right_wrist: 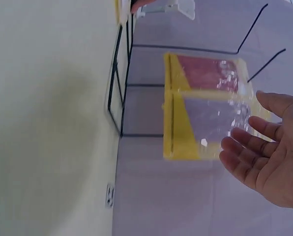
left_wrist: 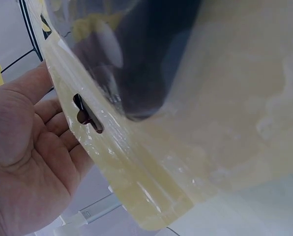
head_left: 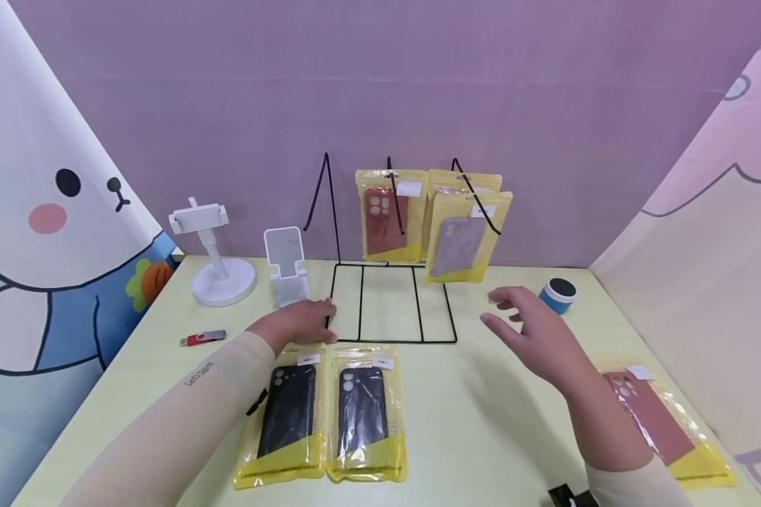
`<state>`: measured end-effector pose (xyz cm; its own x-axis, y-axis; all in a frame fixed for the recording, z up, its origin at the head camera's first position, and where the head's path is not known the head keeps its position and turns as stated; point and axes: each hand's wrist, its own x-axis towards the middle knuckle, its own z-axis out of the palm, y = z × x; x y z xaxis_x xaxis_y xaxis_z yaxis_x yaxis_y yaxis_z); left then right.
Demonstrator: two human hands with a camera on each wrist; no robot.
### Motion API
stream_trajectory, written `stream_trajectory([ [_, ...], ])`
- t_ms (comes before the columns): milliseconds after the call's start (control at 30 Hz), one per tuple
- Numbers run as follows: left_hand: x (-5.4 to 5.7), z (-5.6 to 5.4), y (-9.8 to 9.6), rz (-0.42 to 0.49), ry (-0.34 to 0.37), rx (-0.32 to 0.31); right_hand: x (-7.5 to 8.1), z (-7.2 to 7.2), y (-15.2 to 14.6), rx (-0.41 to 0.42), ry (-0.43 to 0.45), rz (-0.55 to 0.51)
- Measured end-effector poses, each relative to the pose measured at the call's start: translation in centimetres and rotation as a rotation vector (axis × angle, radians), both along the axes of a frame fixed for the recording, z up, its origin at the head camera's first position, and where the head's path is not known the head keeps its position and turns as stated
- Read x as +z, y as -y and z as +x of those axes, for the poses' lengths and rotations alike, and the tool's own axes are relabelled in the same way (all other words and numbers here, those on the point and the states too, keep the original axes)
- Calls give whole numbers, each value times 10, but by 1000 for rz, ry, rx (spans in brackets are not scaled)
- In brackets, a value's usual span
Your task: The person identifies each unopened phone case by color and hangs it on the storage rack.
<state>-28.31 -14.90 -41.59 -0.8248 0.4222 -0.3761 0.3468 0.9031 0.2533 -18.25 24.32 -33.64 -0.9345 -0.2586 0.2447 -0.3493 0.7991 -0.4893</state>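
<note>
A black wire display rack [head_left: 421,310] stands mid-table, with three hooks rising at its back. My left hand [head_left: 298,324] holds the rack's front left corner between thumb and fingers; in the left wrist view a yellow-edged bag [left_wrist: 151,196] partly hides those fingers. On the middle hook hangs a bagged red phone case [head_left: 377,222]. The right hook carries a bagged lilac phone case [head_left: 459,243] in front of another bag [head_left: 444,182]. My right hand [head_left: 539,338] hovers right of the rack, fingers spread and loosely bent, holding nothing.
Two bagged black phone cases [head_left: 288,408] [head_left: 363,408] lie before the rack. A bagged dark red case [head_left: 650,415] lies at the right. Around the rack are white phone stands [head_left: 224,282] [head_left: 285,257], a red USB stick [head_left: 203,338] and a blue-white jar [head_left: 558,294].
</note>
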Motion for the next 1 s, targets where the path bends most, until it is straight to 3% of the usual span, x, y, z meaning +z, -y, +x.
stream_trajectory([
  [200, 0, 1, 1, -4, 5, 7, -5, 10, -27, -52, 1, 4],
  [567, -5, 0, 2, 0, -18, -16, -9, 25, -90, -195, 98, 75],
  [833, -1, 2, 1, -10, -8, -2, -17, 19, -151, -308, 190, 222],
  [1000, 2, 4, 0, 0, 0, 3, -24, 11, -185, -319, 290, 326],
])
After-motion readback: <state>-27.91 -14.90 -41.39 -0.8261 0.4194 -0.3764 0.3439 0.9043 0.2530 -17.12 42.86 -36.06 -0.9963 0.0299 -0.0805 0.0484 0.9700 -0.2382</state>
